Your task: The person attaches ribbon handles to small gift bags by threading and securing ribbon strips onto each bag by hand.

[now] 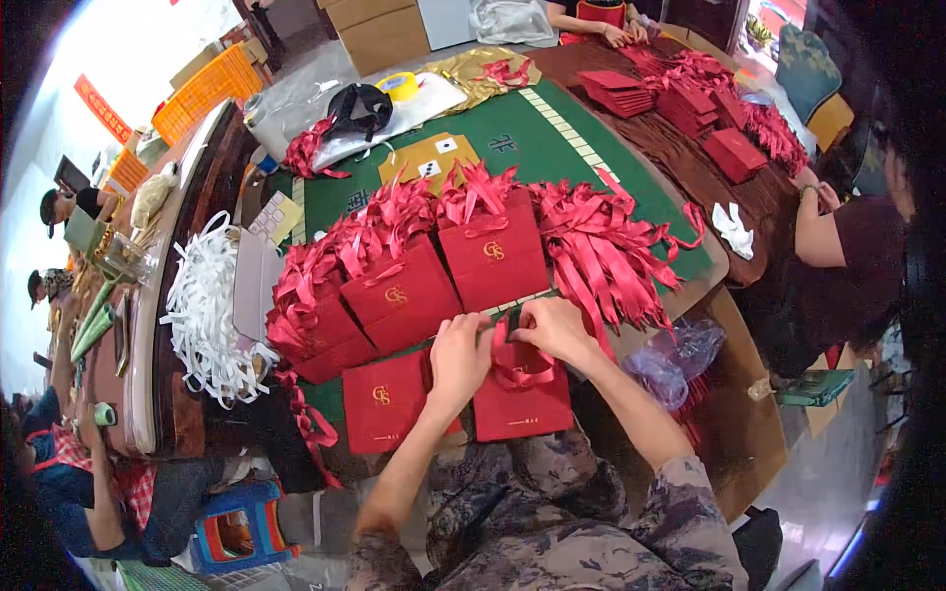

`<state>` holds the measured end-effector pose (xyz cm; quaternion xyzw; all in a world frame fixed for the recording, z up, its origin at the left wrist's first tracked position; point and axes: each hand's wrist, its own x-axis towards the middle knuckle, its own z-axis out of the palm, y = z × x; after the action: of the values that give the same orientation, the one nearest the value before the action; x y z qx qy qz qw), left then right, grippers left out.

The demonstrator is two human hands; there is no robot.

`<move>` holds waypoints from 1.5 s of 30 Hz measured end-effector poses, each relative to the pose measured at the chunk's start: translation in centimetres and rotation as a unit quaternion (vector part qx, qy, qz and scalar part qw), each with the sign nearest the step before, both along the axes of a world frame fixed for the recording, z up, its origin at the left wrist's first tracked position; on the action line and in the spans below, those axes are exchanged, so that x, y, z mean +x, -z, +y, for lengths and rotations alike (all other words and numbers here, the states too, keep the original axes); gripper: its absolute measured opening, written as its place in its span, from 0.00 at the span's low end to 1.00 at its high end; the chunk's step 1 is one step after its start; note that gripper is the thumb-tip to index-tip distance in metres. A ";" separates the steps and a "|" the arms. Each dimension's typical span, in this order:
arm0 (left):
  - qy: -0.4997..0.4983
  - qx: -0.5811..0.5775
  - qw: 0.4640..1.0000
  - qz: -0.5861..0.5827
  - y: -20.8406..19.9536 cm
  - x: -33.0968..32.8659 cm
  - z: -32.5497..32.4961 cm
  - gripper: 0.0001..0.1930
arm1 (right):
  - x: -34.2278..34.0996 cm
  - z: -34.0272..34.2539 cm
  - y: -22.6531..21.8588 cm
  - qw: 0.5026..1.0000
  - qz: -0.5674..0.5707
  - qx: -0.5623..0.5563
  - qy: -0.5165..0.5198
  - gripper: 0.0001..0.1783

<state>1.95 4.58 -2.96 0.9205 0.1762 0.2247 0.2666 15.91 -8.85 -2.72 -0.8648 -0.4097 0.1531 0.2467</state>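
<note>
In the head view, the red bag (pixel 527 406) lies at the near edge of the green table (pixel 554 138). The right hand (pixel 559 329) pinches its ribbon (pixel 519 378), fingers nearly closed; the left hand (pixel 458 360) has bent fingers beside it, their hold I cannot tell. Uneven pulling could perhaps twist the ribbon. The bag's lower gold writing is too small for reading; the neighbouring bag (pixel 379 406) carries a gold monogram.

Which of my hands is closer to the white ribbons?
Left. The left hand is to the right of the white ribbons, with red bags between; the right hand is farther right still.
</note>
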 end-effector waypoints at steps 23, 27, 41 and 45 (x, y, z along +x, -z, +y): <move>0.003 -0.232 0.973 -0.002 -1.0 1.4 -0.5 0.09 | -2.1 -1.4 0.0 0.927 0.206 0.309 0.058 0.06; 0.019 -0.238 0.971 0.008 -1.6 1.5 -0.7 0.10 | -2.1 -1.5 -0.2 0.929 0.174 0.326 0.026 0.08; 0.044 -0.365 0.930 0.027 -1.4 -1.0 1.3 0.29 | 0.1 -3.2 0.3 0.849 0.318 0.407 0.109 0.05; 0.217 -0.416 0.883 0.002 -2.0 -2.9 0.0 0.37 | 0.8 -2.9 1.4 0.827 0.335 0.431 0.132 0.07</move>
<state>-0.97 4.60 -0.98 0.7408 0.0496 0.0659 0.6667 16.68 -11.75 -4.17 -0.6119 -0.2081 0.2068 0.7345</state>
